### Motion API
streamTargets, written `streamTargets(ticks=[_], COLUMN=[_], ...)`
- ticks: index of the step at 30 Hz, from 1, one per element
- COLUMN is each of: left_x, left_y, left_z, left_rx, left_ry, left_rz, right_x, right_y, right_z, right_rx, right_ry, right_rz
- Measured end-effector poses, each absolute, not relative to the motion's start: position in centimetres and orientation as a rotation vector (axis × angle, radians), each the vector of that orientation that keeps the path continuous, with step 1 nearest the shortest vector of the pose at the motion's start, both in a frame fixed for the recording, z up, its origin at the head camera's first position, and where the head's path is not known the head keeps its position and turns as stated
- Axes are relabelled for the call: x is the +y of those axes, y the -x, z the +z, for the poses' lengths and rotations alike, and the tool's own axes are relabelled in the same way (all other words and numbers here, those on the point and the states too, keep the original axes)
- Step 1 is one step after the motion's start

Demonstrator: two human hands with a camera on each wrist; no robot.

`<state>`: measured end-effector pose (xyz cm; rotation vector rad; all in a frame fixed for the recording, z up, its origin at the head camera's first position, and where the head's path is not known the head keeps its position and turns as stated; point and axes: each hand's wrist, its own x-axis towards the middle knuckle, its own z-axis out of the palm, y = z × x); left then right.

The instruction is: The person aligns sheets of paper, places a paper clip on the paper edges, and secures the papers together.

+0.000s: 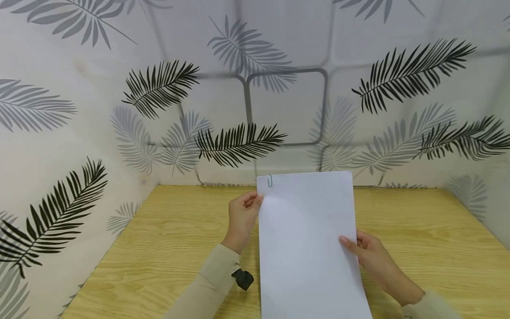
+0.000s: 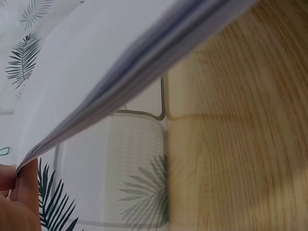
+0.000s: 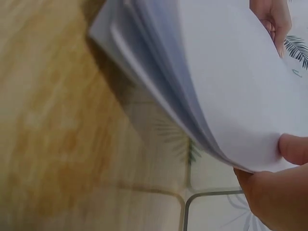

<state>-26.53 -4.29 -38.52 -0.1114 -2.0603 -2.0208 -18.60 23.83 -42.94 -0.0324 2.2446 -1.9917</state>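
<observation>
A stack of white paper sheets [image 1: 307, 248] is held up off the table in the head view. Near its upper left corner sits a green paper clip [image 1: 270, 180]. My left hand [image 1: 244, 217] pinches the stack's left edge just below the clip, thumb in front. Lower down on the opposite edge, my right hand [image 1: 374, 259] grips the paper with its thumb on the front face and fingers behind. In the right wrist view the sheets [image 3: 231, 86] bend and fan apart at their lower end. The left wrist view shows the stack's layered edge [image 2: 120, 72] running from the left fingers.
Beneath the paper lies a light wood-grain table [image 1: 179, 230]. Behind it stands a wall [image 1: 287, 106] covered in a leaf and rounded-square pattern. A small black device [image 1: 243, 279] is strapped at the left wrist.
</observation>
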Motion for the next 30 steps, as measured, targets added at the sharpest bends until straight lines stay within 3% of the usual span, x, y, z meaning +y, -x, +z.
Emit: streamTargets(ticks=[11,30], left_x=[-4.2,-4.4], left_y=[26.4,26.0], left_z=[-38.6,-38.6], left_rx=[-2.066,-2.172], left_ry=[0.13,0.152], left_rz=[-2.042,-2.02], right_x=[23.2,22.5], right_y=[18.2,18.3], right_z=[-43.2,-42.5], right_rx=[2.316,2.375], right_ry=[-0.111,-0.119], right_rz=[-2.06,-2.123])
